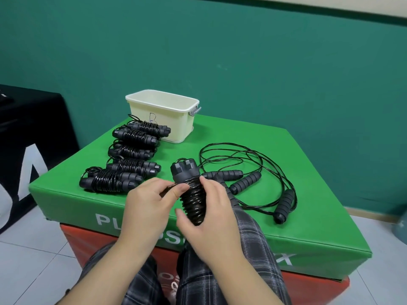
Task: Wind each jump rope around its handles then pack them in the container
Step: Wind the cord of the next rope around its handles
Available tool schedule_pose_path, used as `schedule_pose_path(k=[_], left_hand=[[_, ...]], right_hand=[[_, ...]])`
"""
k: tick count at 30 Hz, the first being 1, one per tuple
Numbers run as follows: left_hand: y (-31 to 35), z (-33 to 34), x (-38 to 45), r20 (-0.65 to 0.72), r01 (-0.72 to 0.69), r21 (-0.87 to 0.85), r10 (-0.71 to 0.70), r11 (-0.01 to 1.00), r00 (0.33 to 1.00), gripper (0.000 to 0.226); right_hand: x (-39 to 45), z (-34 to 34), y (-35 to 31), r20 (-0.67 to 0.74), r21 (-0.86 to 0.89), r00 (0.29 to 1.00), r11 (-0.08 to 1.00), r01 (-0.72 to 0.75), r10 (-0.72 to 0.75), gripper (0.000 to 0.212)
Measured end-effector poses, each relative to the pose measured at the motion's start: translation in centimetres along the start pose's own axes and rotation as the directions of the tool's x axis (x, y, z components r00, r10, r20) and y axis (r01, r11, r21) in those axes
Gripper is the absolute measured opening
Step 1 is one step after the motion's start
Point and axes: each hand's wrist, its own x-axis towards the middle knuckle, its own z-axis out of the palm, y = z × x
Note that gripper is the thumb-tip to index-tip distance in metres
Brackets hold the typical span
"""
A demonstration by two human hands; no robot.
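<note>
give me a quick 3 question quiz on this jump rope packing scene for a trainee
1. How many wound rope bundles lie in the row on the green mat, not counting the one in hand?
2. True or false: the cream container already has wound ropes showing above its rim.
3. Which hand pinches the rope end beside the bundle being wound? A) left hand B) right hand

Key
1. Five, from the nearest bundle back to the farthest bundle by the container.
2. False: nothing shows above the rim, though its floor is hidden.
3. A. The left hand pinches the end while the right hand grips the bundle. Loose ropes still wait unwound.
</note>
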Motion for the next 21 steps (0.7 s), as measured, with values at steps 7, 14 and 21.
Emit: schedule_pose_path(k=[7, 14, 21], left_hand=[[-0.2, 0.3, 0.2, 0.099, -0.056, -0.007, 0.057, 0.998, 0.994, 0.014], [-1.1, 0.1, 1.6, 0.495, 0.548, -0.416, -0.325, 0.725, 0.806, 0.07], [-0.3, 0.5, 1.2, 0.467, 0.476, -0.439, -0.259, 0.762, 0.845, 0.043]], right_hand=[[-0.1, -0.5, -0.2, 0.091, 0.027, 0.991, 0.994, -0.102, 0.099, 0.07], [-0.4, -1.2, 0.1, 0.179, 0.312, 0.982, 0.943, -0.116, 0.061, 0.068], [-0.1, -0.8, 0.3, 0.038, 0.327, 0.999, 0.945, -0.011, -0.001, 0.049]])
